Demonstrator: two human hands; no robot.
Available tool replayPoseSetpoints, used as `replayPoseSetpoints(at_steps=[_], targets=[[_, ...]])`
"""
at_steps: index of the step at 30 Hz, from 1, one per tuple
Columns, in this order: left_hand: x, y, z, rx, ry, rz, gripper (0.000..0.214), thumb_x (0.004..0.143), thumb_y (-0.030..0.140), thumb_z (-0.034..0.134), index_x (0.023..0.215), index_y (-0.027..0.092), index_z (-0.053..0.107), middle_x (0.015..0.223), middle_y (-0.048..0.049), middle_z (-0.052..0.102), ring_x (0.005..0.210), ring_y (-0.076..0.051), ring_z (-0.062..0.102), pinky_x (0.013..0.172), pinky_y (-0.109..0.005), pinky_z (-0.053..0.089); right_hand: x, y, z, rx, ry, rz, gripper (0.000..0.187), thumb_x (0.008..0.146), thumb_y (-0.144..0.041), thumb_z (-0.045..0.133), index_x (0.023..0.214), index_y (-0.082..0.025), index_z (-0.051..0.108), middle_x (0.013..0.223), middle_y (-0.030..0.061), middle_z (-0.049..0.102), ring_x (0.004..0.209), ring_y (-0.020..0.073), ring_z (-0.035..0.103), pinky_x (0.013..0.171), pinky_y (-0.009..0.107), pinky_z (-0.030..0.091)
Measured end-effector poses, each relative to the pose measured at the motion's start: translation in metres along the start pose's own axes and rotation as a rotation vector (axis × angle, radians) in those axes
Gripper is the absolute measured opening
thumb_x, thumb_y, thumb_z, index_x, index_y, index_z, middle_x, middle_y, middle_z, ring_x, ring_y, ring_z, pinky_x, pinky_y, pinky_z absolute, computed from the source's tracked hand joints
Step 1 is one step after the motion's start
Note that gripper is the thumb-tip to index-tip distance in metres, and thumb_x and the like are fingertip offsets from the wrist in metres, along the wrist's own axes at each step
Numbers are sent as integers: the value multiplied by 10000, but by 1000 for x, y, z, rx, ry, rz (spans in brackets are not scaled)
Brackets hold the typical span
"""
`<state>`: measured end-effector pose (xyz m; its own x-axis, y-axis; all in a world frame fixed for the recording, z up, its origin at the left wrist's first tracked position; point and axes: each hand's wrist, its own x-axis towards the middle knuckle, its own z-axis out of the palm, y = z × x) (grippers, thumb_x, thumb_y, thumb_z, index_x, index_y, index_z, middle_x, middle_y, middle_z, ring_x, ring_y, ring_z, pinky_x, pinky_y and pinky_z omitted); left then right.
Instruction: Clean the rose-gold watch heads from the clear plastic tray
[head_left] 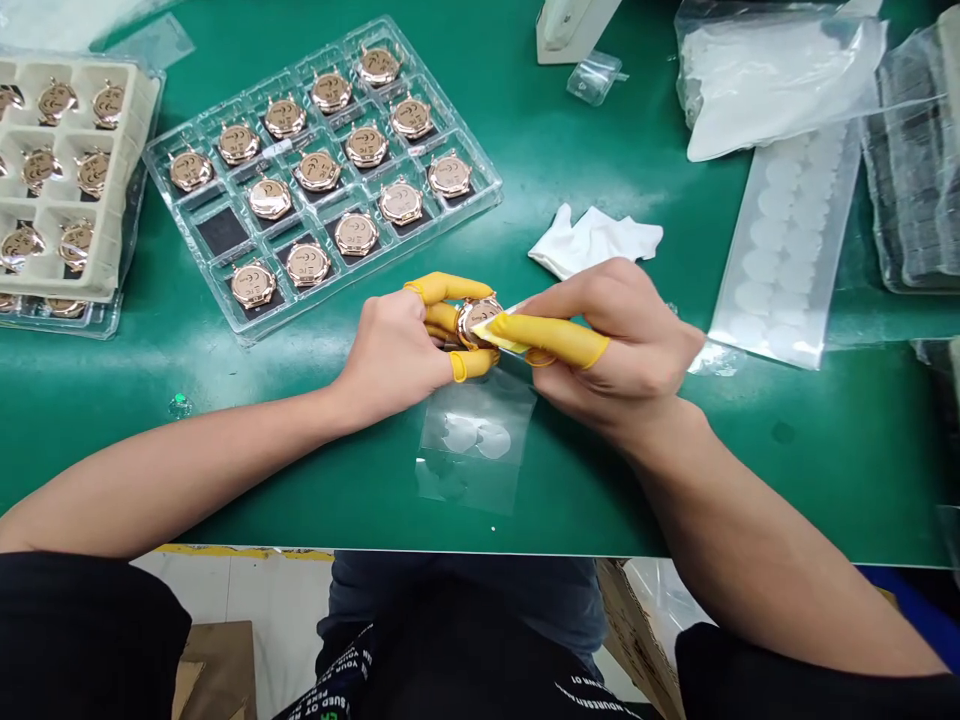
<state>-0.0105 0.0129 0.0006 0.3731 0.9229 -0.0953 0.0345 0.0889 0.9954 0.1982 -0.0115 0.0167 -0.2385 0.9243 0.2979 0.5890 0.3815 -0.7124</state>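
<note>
Two hands work together: the left hand [394, 345] grips a rose-gold watch case [480, 320] above the bench, and the right hand [611, 350] pinches a film tab [495, 333] against it. The clear blister tray [480, 190] holds fourteen seated cases [317, 170], with one vacant cell [223, 232].

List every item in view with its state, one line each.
left hand: yellow finger cots on, gripping the watch case
right hand: finger cots on, pinching a pale strip
rose-gold watch case: held between fingers
pale strip: touching the case
clear plastic tray: loaded with cases, some cells empty
beige tray: loaded with cases
clear film sheet: lying flat, round discs on it
white cloth: crumpled
</note>
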Motion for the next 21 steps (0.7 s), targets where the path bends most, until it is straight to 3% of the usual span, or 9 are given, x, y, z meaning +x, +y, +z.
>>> replayPoseSetpoints(at_steps=[6,9,11,14,15,17,19,21], targets=[[1,0,-2,-14,-8,-9,574,612,169,908,1168,169,766,900,-23,824,768,-176,788,722,-282,669,1,-12,-2,-30,-7,-34,164,894,-331,727,733,-361,724,826,69,692,782,264,571,748,515,511],[0,0,-2,13,-15,5,575,624,196,920,1177,169,765,934,-34,831,813,-189,803,773,-295,678,2,-8,-3,86,6,-20,133,908,-397,744,806,-310,742,791,47,656,714,221,569,692,452,517],[0,0,-1,9,-13,5,568,639,218,921,1182,168,762,942,-39,832,844,-197,811,797,-299,681,4,0,-4,122,105,56,181,940,-469,734,964,-291,760,872,62,686,798,234,618,780,461,552],[1,-1,-1,-12,-22,15,568,655,234,920,1198,179,758,972,-35,838,885,-202,818,820,-297,681,7,13,-1,-77,349,84,339,958,-494,728,1209,-267,729,1152,144,705,1116,316,621,1028,553,504],[1,-1,-1,-12,-29,24,572,660,234,919,1206,185,758,981,-30,839,894,-200,818,832,-297,679,7,15,2,-147,369,58,384,952,-488,734,1260,-260,714,1215,160,691,1173,333,601,1066,580,476],[1,-4,-1,-2,-46,48,569,680,227,906,1229,201,757,959,-11,835,877,-189,812,842,-295,670,4,17,8,-141,267,19,456,946,-476,735,1344,-260,679,1206,147,697,1128,317,622,1036,577,494],[0,-6,-1,20,-72,68,556,711,217,882,1252,217,755,907,7,825,832,-174,801,826,-291,658,1,14,12,8,112,43,472,939,-464,738,1364,-272,663,1050,82,718,949,257,662,924,507,556],[0,-7,-1,40,-80,75,550,733,224,871,1270,228,747,879,14,822,815,-172,799,809,-285,648,3,8,11,126,90,115,423,905,-447,777,1284,-278,697,916,30,700,840,224,670,843,457,580]])
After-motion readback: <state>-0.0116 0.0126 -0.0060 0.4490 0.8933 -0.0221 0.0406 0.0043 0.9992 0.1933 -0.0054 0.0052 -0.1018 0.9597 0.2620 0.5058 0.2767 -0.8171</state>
